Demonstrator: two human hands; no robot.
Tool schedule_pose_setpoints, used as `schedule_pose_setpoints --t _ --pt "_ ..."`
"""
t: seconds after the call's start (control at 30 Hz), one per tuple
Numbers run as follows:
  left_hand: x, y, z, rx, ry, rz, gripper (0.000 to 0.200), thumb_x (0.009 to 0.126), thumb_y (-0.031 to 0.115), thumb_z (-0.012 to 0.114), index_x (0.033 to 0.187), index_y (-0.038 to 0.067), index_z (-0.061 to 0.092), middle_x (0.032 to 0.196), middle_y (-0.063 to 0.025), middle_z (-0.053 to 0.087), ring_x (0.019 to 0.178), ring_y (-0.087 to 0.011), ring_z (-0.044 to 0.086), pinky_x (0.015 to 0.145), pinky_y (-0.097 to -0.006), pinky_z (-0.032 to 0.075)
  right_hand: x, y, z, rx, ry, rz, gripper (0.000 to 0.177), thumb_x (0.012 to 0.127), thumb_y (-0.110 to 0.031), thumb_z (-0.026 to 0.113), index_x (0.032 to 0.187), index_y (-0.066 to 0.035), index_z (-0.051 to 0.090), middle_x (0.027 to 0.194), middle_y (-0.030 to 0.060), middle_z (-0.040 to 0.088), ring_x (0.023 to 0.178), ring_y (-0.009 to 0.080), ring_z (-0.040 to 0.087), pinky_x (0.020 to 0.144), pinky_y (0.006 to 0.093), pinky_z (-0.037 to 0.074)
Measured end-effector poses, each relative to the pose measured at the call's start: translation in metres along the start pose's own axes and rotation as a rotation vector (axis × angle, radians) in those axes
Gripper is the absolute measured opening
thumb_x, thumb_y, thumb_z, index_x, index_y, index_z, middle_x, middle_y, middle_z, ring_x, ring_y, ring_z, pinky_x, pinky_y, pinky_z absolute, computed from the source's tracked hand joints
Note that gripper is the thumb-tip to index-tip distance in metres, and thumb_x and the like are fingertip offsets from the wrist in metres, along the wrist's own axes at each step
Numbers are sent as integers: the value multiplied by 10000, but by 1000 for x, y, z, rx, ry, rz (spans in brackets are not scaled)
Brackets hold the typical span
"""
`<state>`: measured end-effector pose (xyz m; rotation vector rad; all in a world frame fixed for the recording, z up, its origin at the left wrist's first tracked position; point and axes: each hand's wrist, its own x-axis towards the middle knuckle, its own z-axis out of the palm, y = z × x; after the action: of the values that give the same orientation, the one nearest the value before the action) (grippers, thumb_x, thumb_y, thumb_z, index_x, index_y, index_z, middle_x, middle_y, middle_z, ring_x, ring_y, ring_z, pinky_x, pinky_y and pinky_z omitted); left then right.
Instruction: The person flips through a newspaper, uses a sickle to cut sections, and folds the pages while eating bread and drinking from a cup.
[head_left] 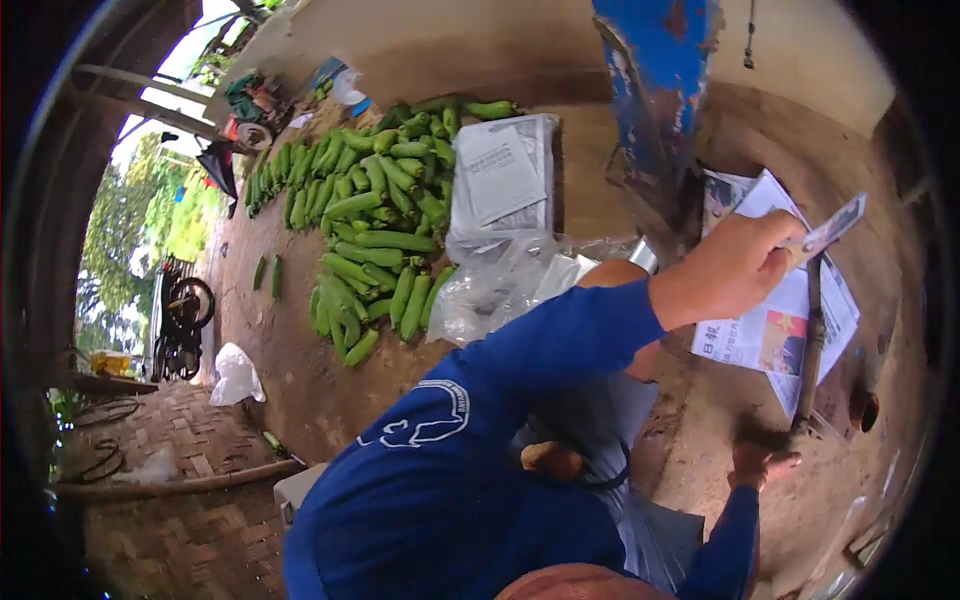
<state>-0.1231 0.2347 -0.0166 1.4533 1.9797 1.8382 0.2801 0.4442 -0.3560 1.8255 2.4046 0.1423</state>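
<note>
L hand (735, 272) pinching sheet (832, 230) by corner, lifted above newspaper stack (770, 335). R hand (765, 462) at foot of stick (812, 330) lying across stack, grip unclear. Best: peel 1 sheet only, slow pull, avoid tearing. Gourds (375, 215) well apart.

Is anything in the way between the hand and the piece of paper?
No, nothing visible. The left hand already pinches the paper sheet at its fingertips. A stick crosses the newspapers beneath, and the right hand is at its lower end.
</note>
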Motion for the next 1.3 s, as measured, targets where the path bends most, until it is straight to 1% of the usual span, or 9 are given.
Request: schedule_pose_setpoints --t 0.2,0.3,0.4,0.7,1.0,1.03,1.13,1.17,1.3 --pt "1 4 3 -45 -28 -38 219 907 7 586 1120 14 634 818 -252 650 677 -394 662 606 -433 490 -2 0 5 -8 -3 -1 691 809 -462 617 1301 19 549 1456 303 321 1361 463 282 1136 496 239" --pt "2 2 6 -16 -20 -4 215 903 6 589 1113 8 637 812 -249 653 669 -390 663 600 -433 489 -5 0 12 0 -17 -9 671 813 -461 615 1286 12 562 1441 298 345 1344 461 306 1122 494 259" --pt "4 4 7 1 -48 -41 208 899 4 589 1101 7 636 813 -248 658 673 -392 665 601 -440 490 -5 2 13 -7 -28 -17 650 818 -461 612 1270 5 575 1425 292 369 1326 460 330 1109 492 278" --pt "3 -1 9 61 -75 -31 198 887 -1 579 1077 4 633 826 -257 670 709 -417 678 614 -469 506 -1 0 17 -23 -28 -62 592 833 -460 603 1225 -16 613 1377 277 442 1273 454 403 1067 486 335" --pt "2 -13 11 58 -3 17 174 889 -3 581 1056 19 625 770 -237 654 713 -428 663 621 -491 494 -3 -4 17 -46 -23 -85 540 848 -459 595 1180 -37 651 1330 262 515 1220 449 476 1026 480 393" --pt "2 -7 6 39 -28 -11 172 892 4 588 1060 22 623 769 -237 657 720 -431 662 634 -498 494 -5 -1 16 -46 -28 -95 534 850 -459 594 1175 -40 655 1324 260 523 1214 449 484 1022 479 400" --pt "1 -6 3 33 -55 -11 163 892 14 596 1053 22 623 765 -239 655 715 -433 659 641 -515 492 -9 -2 16 -58 -36 -108 518 855 -458 591 1160 -47 668 1308 255 547 1197 447 508 1008 477 419" --pt "0 -7 2 26 -44 -6 158 891 23 603 1047 25 626 754 -234 656 718 -439 658 646 -533 488 -10 0 15 -64 -38 -113 513 856 -458 590 1155 -49 672 1303 253 555 1191 446 516 1004 476 425" --pt "-2 -11 0 32 -31 29 157 889 29 603 1042 28 637 741 -224 658 721 -446 658 648 -546 485 -15 1 11 -85 -81 -152 494 863 -458 586 1135 -58 689 1282 246 587 1167 444 549 985 474 451"
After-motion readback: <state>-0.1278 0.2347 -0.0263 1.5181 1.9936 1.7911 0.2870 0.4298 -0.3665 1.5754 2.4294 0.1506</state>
